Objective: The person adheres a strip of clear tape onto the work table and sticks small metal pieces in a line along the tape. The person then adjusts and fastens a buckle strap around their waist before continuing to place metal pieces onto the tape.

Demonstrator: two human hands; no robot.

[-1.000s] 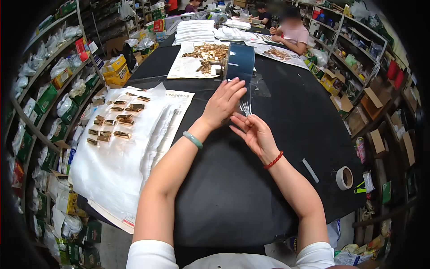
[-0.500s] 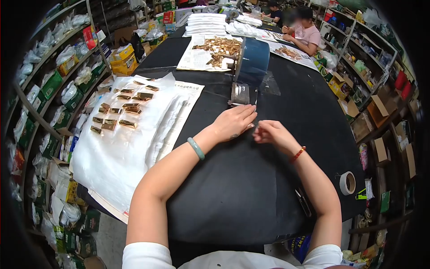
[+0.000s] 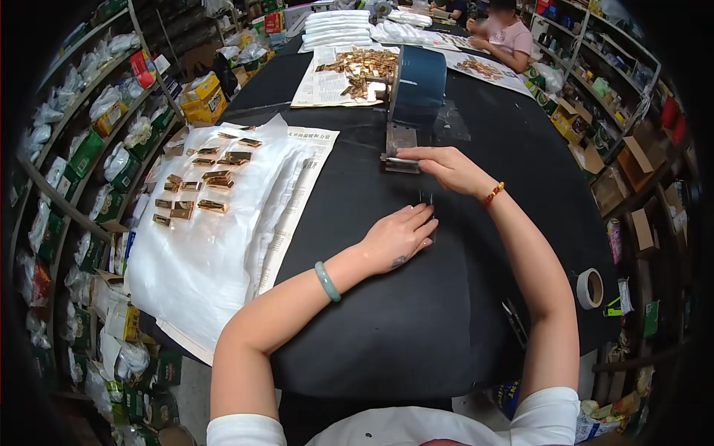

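Note:
My left hand (image 3: 401, 236) lies low over the black table, fingers stretched out flat. Its fingertips touch the near part of a narrow clear strip (image 3: 426, 198) whose edges catch the light. Farther forward, my right hand (image 3: 455, 169) is at the front edge of a metal dispenser (image 3: 401, 139) that carries a large dark blue roll (image 3: 418, 85). The fingers of that hand are held together and its index finger points left along the edge. What lies between fingers and thumb is hidden.
On the left, shiny gold-coloured pieces (image 3: 218, 178) lie on white sheets (image 3: 201, 260) over newspaper. More gold pieces (image 3: 357, 70) lie behind the dispenser. At right are a tape roll (image 3: 590, 288) and tweezers (image 3: 513, 321). A co-worker (image 3: 508, 37) sits far right; loaded shelves flank the table.
My right hand has moved forward and up from beside my left hand to the dispenser's front edge. My left hand has drawn back from the dispenser and flattened near the clear strip.

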